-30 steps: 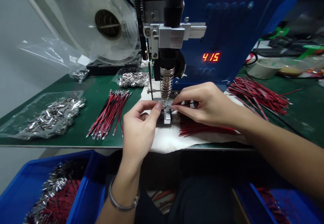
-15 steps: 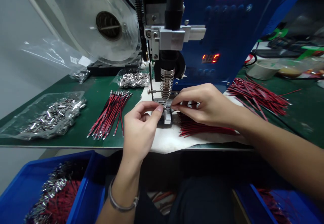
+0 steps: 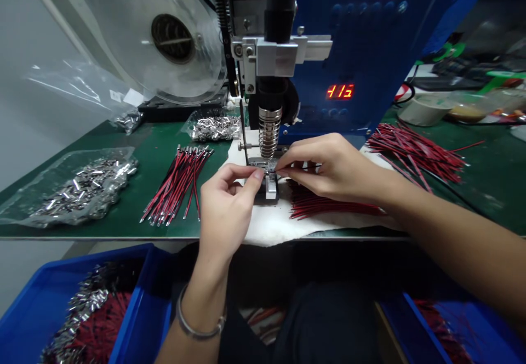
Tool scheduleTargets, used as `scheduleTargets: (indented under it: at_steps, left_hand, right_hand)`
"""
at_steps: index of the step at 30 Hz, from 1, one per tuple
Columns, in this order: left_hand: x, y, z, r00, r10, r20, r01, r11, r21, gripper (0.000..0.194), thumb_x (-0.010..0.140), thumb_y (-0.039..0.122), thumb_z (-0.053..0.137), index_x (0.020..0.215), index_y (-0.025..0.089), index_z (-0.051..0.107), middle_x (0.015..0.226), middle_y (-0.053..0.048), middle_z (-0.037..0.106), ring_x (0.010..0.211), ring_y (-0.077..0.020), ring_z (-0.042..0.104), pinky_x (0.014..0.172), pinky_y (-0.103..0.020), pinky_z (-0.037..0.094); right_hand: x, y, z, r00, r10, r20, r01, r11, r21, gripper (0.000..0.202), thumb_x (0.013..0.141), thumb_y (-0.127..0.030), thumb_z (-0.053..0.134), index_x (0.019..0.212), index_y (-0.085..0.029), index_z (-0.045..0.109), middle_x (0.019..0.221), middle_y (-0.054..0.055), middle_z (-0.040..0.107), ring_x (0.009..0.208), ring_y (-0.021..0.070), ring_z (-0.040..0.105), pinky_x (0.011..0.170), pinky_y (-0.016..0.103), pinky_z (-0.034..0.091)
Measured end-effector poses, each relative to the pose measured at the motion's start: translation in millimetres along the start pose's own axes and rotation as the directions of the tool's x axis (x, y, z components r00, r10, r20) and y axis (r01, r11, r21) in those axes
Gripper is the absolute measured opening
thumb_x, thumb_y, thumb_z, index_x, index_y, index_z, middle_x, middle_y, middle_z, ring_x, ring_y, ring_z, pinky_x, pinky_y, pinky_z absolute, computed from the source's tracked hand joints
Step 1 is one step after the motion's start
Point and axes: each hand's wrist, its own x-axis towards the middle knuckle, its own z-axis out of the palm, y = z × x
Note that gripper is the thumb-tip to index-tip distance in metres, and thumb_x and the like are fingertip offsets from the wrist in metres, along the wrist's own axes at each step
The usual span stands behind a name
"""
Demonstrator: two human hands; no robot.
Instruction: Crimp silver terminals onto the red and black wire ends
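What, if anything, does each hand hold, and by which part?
The right hand pinches a dark wire, seemingly near one end; whether the left hand holds anything cannot be told.

Green table (image 3: 158, 147) under red-and-black wires (image 3: 176, 186), bagged metal pieces (image 3: 88, 186), white sheet (image 3: 267, 227).

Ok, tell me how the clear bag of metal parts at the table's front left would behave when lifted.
The clear bag would likely sag and fold, as its thin film looks slack and wrinkled. It may feel heavy for its size, given the many metal parts inside. They lie jumbled, so they would probably slide toward the lowest side.
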Motion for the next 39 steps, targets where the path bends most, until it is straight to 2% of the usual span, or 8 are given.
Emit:
scheduleTargets:
  at_steps: [15, 26, 39]
  left_hand:
    - [0.2, -1.7, 0.0, 1.0, -0.004, -0.01, 0.004, 1.0, 0.008, 0.018, 0.072, 0.032, 0.074, 0.078, 0.016, 0.069, 0.068, -0.001, 0.059, 0.044, -0.0031, 0.03, 0.038, -0.019, 0.02]
    - [-0.5, -0.8, -0.1, 1.0, -0.02, -0.006, 0.02, 1.0, 0.004, 0.014, 0.074, 0.029, 0.071, 0.076, 0.016, 0.065, 0.071, -0.001, 0.059, 0.041, -0.0019, 0.028, 0.036, -0.019, 0.017]
    - [-1.2, -0.8, 0.1, 1.0, -0.019, -0.013, 0.019, 1.0, -0.023, 0.017, 0.072, 0.03, 0.073, 0.076, 0.015, 0.066, 0.063, 0.001, 0.055, 0.042, -0.0033, 0.029, 0.037, -0.02, 0.017]
  right_hand:
    - [0.1, 0.7, -0.7, 1.0, 0.003, 0.017, -0.003, 1.0, -0.006, 0.012, 0.083, -0.008, 0.059, 0.085, -0.012, 0.07, 0.075, 0.003, 0.068, 0.066, 0.01, 0.059, 0.06, 0.02, 0.043]
    - [-0.6, 0.7, -1.5, 1.0, -0.007, 0.025, 0.007, 1.0, -0.015, 0.013, 0.084, -0.008, 0.059, 0.086, -0.009, 0.071, 0.076, 0.005, 0.068, 0.066, 0.0097, 0.059, 0.061, 0.019, 0.043]
    - [-1.0, 0.1, -2.1, 1.0, -0.003, 0.027, 0.004, 1.0, -0.015, 0.012, 0.084, -0.009, 0.058, 0.085, -0.012, 0.069, 0.076, 0.004, 0.067, 0.066, 0.0109, 0.059, 0.06, 0.021, 0.043]
